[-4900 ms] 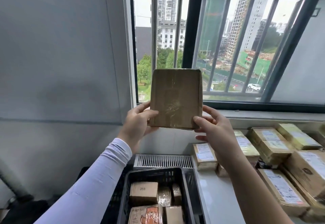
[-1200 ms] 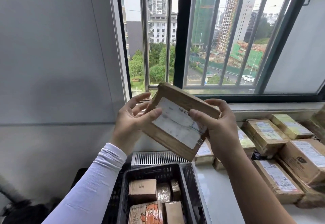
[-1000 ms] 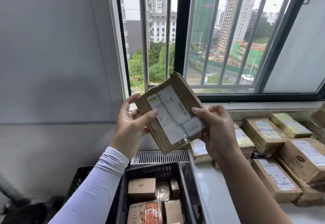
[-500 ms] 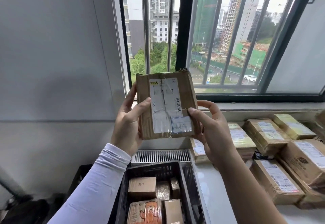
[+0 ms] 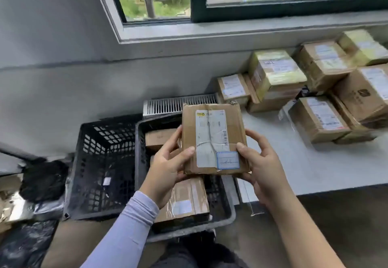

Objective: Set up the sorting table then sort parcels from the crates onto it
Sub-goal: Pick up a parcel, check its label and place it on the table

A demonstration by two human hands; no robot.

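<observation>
Both hands, left hand (image 5: 168, 160) and right hand (image 5: 259, 162), are gripping the parcel (image 5: 213, 139) by its edges above the crate (image 5: 184, 227); a loosening grip risks it dropping back before reaching the table (image 5: 294, 166).

brown cardboard parcel (image 5: 214, 139), creased and matt, with a wrinkled white paper label under glossy clear tape, gripped at both side edges. below the grip, a black perforated plastic crate (image 5: 184, 221) holding tape-shiny cardboard boxes. right of the grip, a smooth pale table top (image 5: 315, 169). left forearm covered by a smooth knit sleeve (image 5: 126, 232).
</observation>
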